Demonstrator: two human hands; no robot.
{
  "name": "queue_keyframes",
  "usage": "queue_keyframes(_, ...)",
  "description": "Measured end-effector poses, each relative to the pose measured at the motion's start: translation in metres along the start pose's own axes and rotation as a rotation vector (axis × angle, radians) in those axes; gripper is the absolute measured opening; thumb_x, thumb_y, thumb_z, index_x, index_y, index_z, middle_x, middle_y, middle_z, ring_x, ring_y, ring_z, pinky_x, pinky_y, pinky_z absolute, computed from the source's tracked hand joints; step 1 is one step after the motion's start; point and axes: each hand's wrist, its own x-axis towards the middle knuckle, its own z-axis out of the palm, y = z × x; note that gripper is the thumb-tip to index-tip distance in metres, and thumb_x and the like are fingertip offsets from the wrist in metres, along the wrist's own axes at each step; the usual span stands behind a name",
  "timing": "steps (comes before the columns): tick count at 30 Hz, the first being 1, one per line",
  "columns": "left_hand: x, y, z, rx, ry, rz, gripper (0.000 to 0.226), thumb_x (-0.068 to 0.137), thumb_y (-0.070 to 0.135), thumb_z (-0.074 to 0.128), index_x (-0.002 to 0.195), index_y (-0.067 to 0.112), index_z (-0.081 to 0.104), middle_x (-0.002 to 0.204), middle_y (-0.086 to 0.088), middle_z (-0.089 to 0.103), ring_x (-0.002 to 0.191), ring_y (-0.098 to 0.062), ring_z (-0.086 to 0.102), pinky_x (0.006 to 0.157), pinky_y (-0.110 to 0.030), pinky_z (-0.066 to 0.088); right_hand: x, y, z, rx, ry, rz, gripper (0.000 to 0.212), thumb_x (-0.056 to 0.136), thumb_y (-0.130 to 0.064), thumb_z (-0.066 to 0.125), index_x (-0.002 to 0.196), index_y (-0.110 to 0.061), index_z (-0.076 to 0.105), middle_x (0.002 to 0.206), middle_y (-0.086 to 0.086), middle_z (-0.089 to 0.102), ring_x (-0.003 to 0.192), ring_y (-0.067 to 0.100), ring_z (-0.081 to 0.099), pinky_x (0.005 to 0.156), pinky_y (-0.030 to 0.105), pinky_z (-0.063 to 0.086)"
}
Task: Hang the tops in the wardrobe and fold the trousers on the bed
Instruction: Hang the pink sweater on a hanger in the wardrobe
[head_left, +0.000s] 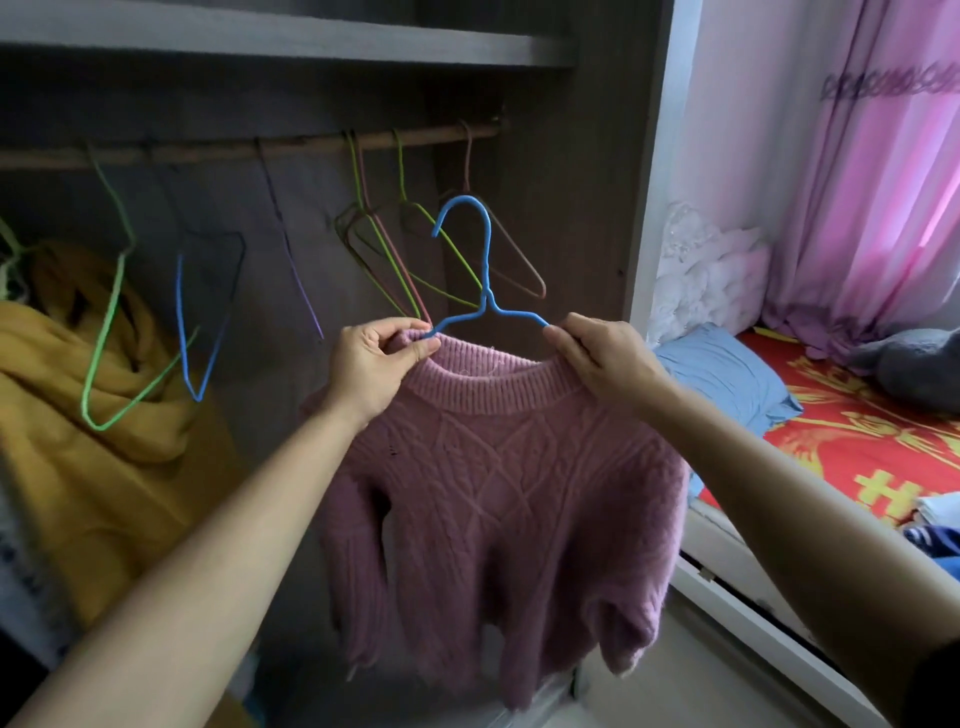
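Note:
A pink cable-knit sweater (498, 483) hangs in front of the open wardrobe on a blue wire hanger (485, 260) whose arms go into its neck. My left hand (374, 364) pinches the left side of the ribbed collar where the hanger arm enters. My right hand (597, 358) pinches the right side of the collar and the hanger's other arm. The hanger's hook stands free below the wooden rail (249, 148), not on it.
Several empty wire hangers (395, 249) dangle from the rail. A mustard-yellow garment (88, 415) fills the wardrobe's left side. To the right is a bed with a red patterned cover (852, 441), a blue pillow (727, 379) and folded clothes (935, 525). Pink curtains (872, 182) hang beyond.

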Motion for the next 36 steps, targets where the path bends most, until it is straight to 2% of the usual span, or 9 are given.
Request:
queue_keyframes(7, 0.014, 0.006, 0.010, 0.149, -0.122, 0.180, 0.009, 0.083, 0.025, 0.078, 0.092, 0.026, 0.075, 0.083, 0.019, 0.071, 0.078, 0.008, 0.065, 0.074, -0.010, 0.048, -0.013, -0.012, -0.013, -0.153, 0.166, 0.092, 0.039, 0.103, -0.047, 0.043, 0.080, -0.018, 0.056, 0.069, -0.004, 0.059, 0.062, 0.019, 0.056, 0.055, 0.037, 0.045)
queue_keyframes(11, 0.028, 0.006, 0.029, 0.128, -0.245, 0.181, 0.012, 0.087, 0.038, 0.073, 0.089, 0.026, 0.076, 0.082, 0.017, 0.073, 0.080, 0.001, 0.067, 0.072, -0.018, 0.051, -0.030, -0.006, -0.032, -0.250, 0.167, 0.169, 0.043, 0.100, -0.054, 0.036, 0.078, -0.021, 0.053, 0.066, -0.007, 0.055, 0.063, 0.021, 0.056, 0.055, 0.038, 0.045)
queue_keyframes(16, 0.053, 0.010, 0.061, 0.203, -0.304, 0.199, 0.017, 0.091, 0.032, 0.069, 0.087, 0.017, 0.076, 0.080, 0.005, 0.074, 0.077, -0.011, 0.068, 0.071, -0.029, 0.052, -0.045, 0.004, -0.046, -0.436, 0.183, 0.270, 0.039, 0.101, -0.055, 0.039, 0.081, -0.027, 0.057, 0.076, -0.008, 0.063, 0.069, 0.024, 0.061, 0.056, 0.031, 0.028)
queue_keyframes(20, 0.094, 0.017, 0.082, 0.422, -0.164, 0.393, 0.016, 0.093, 0.015, 0.062, 0.100, 0.005, 0.073, 0.095, -0.015, 0.070, 0.088, -0.031, 0.065, 0.082, -0.035, 0.047, -0.039, 0.019, -0.052, -0.533, 0.174, 0.294, 0.042, 0.100, -0.057, 0.038, 0.084, -0.025, 0.061, 0.080, -0.005, 0.068, 0.074, 0.027, 0.064, 0.058, 0.032, 0.028)
queue_keyframes(23, 0.131, 0.019, 0.099, 0.638, -0.143, 0.457, 0.022, 0.093, 0.009, 0.057, 0.113, 0.006, 0.068, 0.111, -0.017, 0.065, 0.103, -0.035, 0.059, 0.092, -0.043, 0.046, -0.028, 0.032, -0.058, -0.563, 0.146, 0.302, 0.044, 0.100, -0.058, 0.036, 0.082, -0.025, 0.058, 0.077, -0.005, 0.065, 0.072, 0.027, 0.063, 0.056, 0.033, 0.027)
queue_keyframes(28, 0.178, 0.010, 0.135, 1.253, -0.412, 0.397, 0.071, 0.089, 0.013, 0.065, 0.150, 0.023, 0.031, 0.154, -0.011, 0.030, 0.141, -0.031, 0.027, 0.109, -0.047, 0.032, -0.007, 0.054, -0.055, -0.588, 0.131, 0.285, 0.046, 0.101, -0.058, 0.033, 0.084, -0.025, 0.061, 0.081, -0.009, 0.065, 0.069, 0.023, 0.063, 0.050, 0.029, 0.022)
queue_keyframes(31, 0.193, -0.004, 0.154, 1.448, -0.541, 0.488, 0.072, 0.093, 0.016, 0.059, 0.154, 0.024, 0.021, 0.162, -0.014, 0.009, 0.150, -0.032, 0.005, 0.114, -0.051, 0.024, 0.003, 0.065, -0.053, -0.576, 0.161, 0.301, 0.046, 0.101, -0.057, 0.034, 0.081, -0.024, 0.059, 0.078, -0.007, 0.064, 0.068, 0.026, 0.062, 0.048, 0.029, 0.016)
queue_keyframes(33, 0.200, -0.014, 0.160, 1.550, -0.572, 0.572, 0.060, 0.096, 0.017, 0.054, 0.150, 0.021, 0.028, 0.161, -0.013, 0.015, 0.150, -0.030, 0.006, 0.115, -0.051, 0.024, 0.011, 0.072, -0.052, -0.572, 0.177, 0.318, 0.046, 0.100, -0.059, 0.033, 0.079, -0.025, 0.057, 0.079, -0.006, 0.065, 0.068, 0.028, 0.062, 0.048, 0.029, 0.015)
queue_keyframes(36, 0.208, -0.026, 0.155, 1.589, -0.575, 0.675, 0.036, 0.100, 0.015, 0.040, 0.135, 0.019, 0.045, 0.139, -0.009, 0.052, 0.137, -0.026, 0.039, 0.113, -0.045, 0.026, 0.023, 0.075, -0.050, -0.529, 0.220, 0.326, 0.045, 0.100, -0.058, 0.035, 0.075, -0.026, 0.053, 0.074, -0.004, 0.065, 0.065, 0.030, 0.061, 0.048, 0.027, 0.013)
